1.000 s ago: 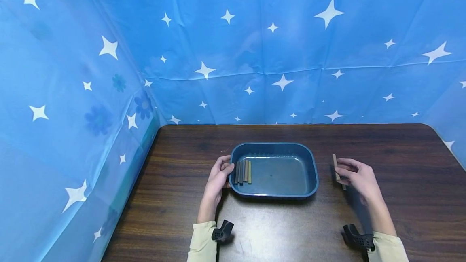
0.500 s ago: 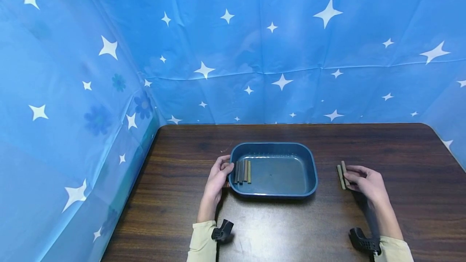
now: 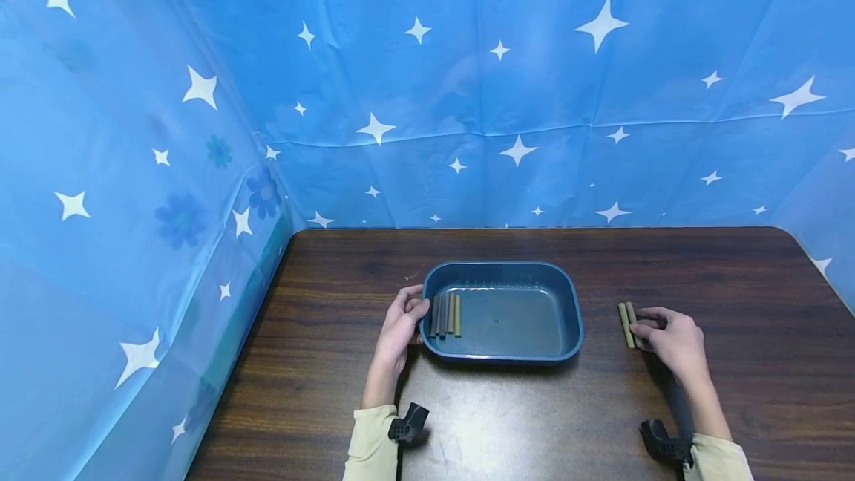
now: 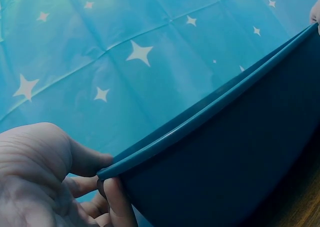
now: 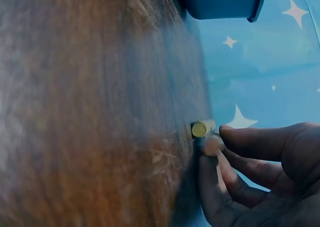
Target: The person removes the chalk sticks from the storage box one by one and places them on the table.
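My left hand (image 3: 398,332) pinches the left rim of a dark blue plastic basin (image 3: 504,357), thumb over the edge and fingers beneath it, as the left wrist view shows. Several thin sticks (image 3: 446,316) lie side by side at the basin's left end, dark grey through brown to yellowish. To the right of the basin, my right hand (image 3: 677,344) pinches a brownish round stick (image 5: 213,146) between thumb and fingers, low over the table. Right beside it on the left lies a yellow-green round stick (image 3: 626,325). The fingers partly cover the brownish stick.
The dark wood-grain table (image 3: 300,377) reaches back to a blue star-patterned curtain (image 3: 454,95), which also hangs along the left side. A black camera mount (image 3: 409,421) sits on the left wrist, another mount (image 3: 664,442) on the right.
My right hand has lowered the brownish stick and moved right, bringing it down alongside the yellow-green stick. My left hand and the basin have stayed in place.
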The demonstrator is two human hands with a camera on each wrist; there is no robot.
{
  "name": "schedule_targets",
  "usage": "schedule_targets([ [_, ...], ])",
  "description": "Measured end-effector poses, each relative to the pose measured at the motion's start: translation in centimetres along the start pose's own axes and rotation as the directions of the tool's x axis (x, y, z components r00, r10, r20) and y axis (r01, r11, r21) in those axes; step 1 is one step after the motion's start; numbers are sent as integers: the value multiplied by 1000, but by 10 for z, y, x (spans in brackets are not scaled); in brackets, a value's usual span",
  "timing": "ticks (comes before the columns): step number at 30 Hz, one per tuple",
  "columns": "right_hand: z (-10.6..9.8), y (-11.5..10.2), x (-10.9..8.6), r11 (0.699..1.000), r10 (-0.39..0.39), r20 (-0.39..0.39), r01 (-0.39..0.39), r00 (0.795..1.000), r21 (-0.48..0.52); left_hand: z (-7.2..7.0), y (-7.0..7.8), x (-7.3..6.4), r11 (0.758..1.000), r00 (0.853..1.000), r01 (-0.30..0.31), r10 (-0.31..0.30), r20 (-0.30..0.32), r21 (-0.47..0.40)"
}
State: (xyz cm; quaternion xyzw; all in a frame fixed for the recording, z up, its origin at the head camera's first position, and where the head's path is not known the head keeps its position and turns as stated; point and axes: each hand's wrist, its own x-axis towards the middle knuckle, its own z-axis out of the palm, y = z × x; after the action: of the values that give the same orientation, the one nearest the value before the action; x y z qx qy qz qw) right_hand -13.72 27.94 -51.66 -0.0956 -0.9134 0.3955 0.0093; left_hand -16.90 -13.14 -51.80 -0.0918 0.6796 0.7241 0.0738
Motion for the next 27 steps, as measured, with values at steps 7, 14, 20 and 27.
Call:
schedule_targets([
  [7, 2, -1, 0, 995, -43, -50, 39, 998, -89, 0, 0, 0, 1000, 1000, 2, -2, 1, 3],
  [14, 3, -2, 0, 998, -7, -53, 3, 999, -71, -1, 1, -1, 1000, 1000, -1, 1, 7, 6],
  [20, 1, -3, 0, 998, 6, -109, -12, 994, -56, -1, -2, 1, 1000, 1000, 2, -2, 22, -9],
  [27, -5, -18, -2, 999, 22, -172, -29, 985, -40, -1, 9, -4, 1000, 999, 14, -14, 46, -8],
])
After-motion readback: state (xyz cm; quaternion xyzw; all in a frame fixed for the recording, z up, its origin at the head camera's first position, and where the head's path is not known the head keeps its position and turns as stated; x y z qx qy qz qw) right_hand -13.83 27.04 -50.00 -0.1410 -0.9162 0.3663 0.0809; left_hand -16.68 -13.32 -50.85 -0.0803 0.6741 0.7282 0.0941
